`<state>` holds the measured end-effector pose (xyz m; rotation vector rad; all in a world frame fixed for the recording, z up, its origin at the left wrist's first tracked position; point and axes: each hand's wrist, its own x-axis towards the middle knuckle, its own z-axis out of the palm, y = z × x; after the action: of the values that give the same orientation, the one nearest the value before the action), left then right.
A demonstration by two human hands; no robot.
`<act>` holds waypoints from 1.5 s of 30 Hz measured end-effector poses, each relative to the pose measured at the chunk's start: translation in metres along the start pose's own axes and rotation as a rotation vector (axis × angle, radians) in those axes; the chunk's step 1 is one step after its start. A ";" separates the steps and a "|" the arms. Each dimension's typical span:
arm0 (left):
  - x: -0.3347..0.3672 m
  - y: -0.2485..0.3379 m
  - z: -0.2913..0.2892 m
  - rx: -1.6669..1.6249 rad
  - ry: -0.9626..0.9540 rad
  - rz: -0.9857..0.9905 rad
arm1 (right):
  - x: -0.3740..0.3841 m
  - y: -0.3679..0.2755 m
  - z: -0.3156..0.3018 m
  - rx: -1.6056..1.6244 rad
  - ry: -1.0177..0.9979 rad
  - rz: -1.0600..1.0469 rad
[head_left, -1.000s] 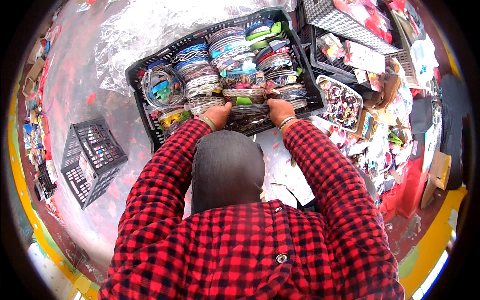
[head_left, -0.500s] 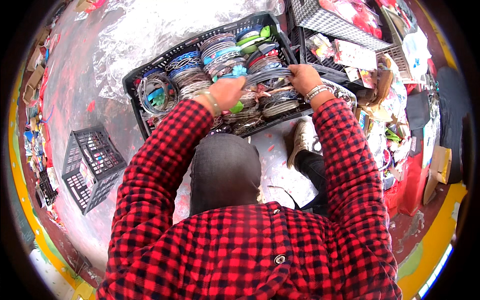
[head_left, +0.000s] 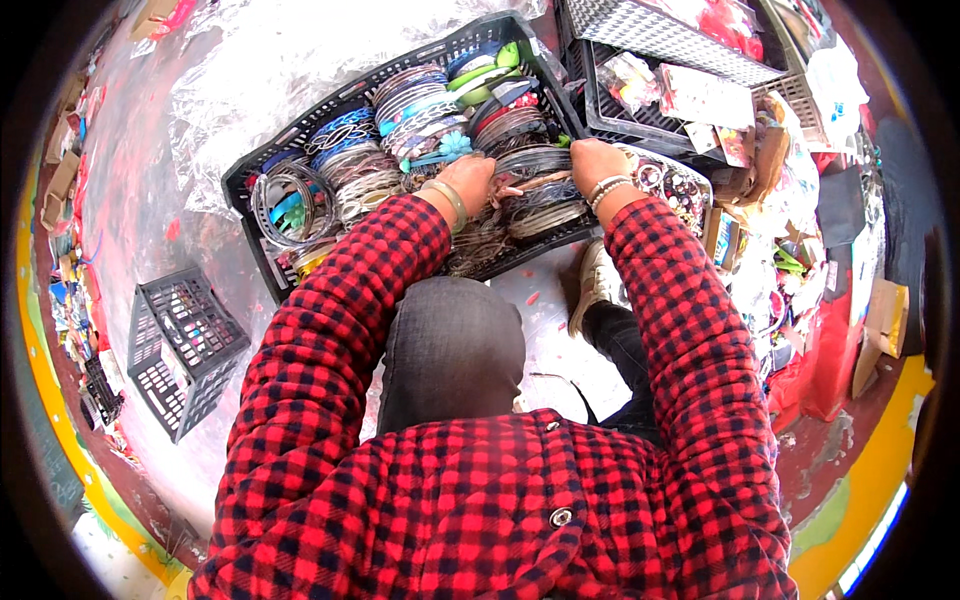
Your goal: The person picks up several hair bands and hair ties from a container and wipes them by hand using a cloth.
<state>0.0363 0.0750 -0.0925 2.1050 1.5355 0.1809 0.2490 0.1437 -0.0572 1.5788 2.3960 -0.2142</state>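
A black plastic crate (head_left: 262, 262) in front of me is packed with rows of headbands (head_left: 412, 98) in grey, blue, brown, white and green. At its right side, a bundle of dark grey headbands (head_left: 535, 160) lies among the rows. My left hand (head_left: 466, 184) is closed at the bundle's left end, its fingertips partly hidden. My right hand (head_left: 602, 168) is closed at the right end, by the crate's right wall. A blue flower (head_left: 454, 143) shows just beyond my left hand. Coiled silvery bands (head_left: 292, 204) lie in the crate's left part.
A small black crate (head_left: 186, 345) rests on the floor at left. Stacked crates (head_left: 665, 40) with packaged goods stand at far right, near a tray of small trinkets (head_left: 672, 190). Clear plastic sheeting (head_left: 270, 110) covers the floor behind. My shoe (head_left: 597, 288) is near the crate.
The dark grey headbands, held stretched above the crate before, have come down among the rows between my hands. The crate sits slightly farther left in view.
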 end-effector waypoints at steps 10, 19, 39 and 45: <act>-0.003 -0.006 0.010 0.038 -0.062 -0.111 | 0.006 -0.021 -0.007 0.037 -0.179 0.146; -0.006 0.001 0.011 -0.061 0.012 -0.067 | 0.005 -0.017 -0.035 0.117 -0.156 0.119; 0.017 -0.017 -0.012 0.118 -0.160 0.131 | 0.006 -0.054 -0.041 0.026 -0.036 -0.385; 0.015 -0.025 0.005 0.210 -0.010 0.243 | 0.004 -0.067 -0.021 -0.035 -0.104 -0.365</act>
<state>0.0226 0.0927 -0.1117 2.4528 1.3392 0.0976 0.1829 0.1263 -0.0396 1.0766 2.5701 -0.3134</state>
